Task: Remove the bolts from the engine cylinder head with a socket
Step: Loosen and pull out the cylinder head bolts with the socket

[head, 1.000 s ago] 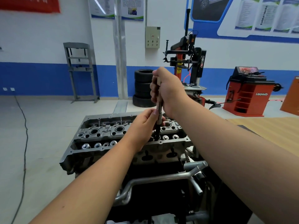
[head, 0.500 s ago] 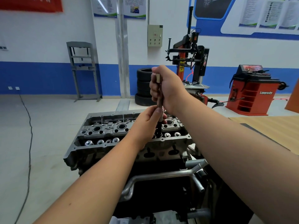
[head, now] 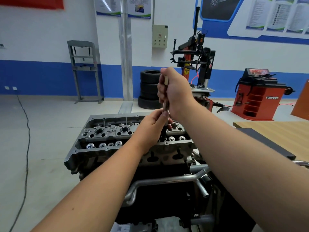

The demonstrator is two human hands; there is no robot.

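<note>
A grey aluminium cylinder head (head: 117, 131) sits on top of an engine in front of me. A long metal socket tool (head: 165, 106) stands upright over the head's right part, its dark lower end (head: 163, 134) down among the valve parts. My right hand (head: 175, 91) grips the tool's upper shaft in a fist. My left hand (head: 153, 126) pinches the shaft lower down, just above the head. The bolt under the socket is hidden.
Metal coolant pipes (head: 167, 180) run across the engine's front. A wooden bench (head: 275, 136) lies to the right. Stacked tyres (head: 148, 89), a tyre changer (head: 197, 64), a red wheel balancer (head: 255, 97) and a grey press frame (head: 83, 71) stand by the far wall. A cable (head: 26, 148) trails over the floor at left.
Both hands keep the same hold on the upright tool. The view has shifted slightly; the hands and tool hardly move relative to the head.
</note>
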